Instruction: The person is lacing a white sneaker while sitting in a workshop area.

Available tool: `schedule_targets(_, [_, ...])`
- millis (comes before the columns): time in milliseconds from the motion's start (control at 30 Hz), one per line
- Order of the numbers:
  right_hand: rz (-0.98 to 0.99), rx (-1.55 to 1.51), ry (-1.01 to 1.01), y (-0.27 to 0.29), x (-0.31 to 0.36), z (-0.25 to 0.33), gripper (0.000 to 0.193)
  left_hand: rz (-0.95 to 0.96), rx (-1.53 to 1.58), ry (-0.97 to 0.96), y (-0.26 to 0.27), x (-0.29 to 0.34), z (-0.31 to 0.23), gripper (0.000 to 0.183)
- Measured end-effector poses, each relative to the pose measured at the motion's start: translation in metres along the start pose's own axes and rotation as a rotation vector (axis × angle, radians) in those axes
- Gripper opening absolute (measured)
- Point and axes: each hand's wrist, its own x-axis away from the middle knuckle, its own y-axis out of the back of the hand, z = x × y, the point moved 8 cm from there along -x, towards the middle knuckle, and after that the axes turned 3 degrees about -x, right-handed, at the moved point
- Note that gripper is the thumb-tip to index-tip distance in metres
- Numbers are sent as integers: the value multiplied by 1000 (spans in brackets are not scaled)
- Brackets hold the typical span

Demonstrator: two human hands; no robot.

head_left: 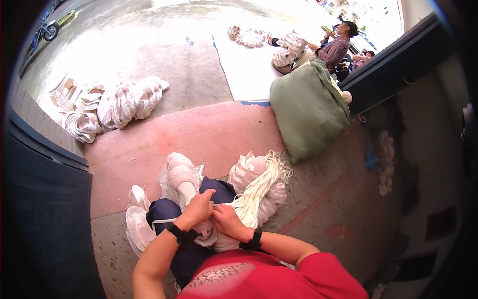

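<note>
While the person sits on the floor, both hands meet over a white shoe upper [211, 234] on the lap. Left hand [198, 210] fingers curl down, pinching its top edge; right hand [226, 220] fingers press closed just beside, equally near.

Fingertips of the left hand [198, 208] and right hand [226, 221] buried in white pieces [206, 231] on the lap, grip unclear, green sack [308, 109] hiding the seated person [338, 47] below the chest, motorbike [44, 31] tiny at the rim, right wall too dark to read
</note>
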Motion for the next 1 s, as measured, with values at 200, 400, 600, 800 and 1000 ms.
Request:
schedule_targets(200, [46,8,5,3,-10,6,25,-95,360,94,16,5,6,34])
schedule_targets(400, [5,-48,-11,4,-8,2,23,-31,643,257,14,6,11,37])
schedule_targets(600, [93,-39,75,2,-9,10,26,42,861,323,11,5,11,41])
schedule_targets(800, [220,106,143,-4,-13,19,26,72,943,299,10,8,15,39])
schedule_targets(1000, [409,142,89,-10,-25,21,19,99,1027,257,8,7,18,39])
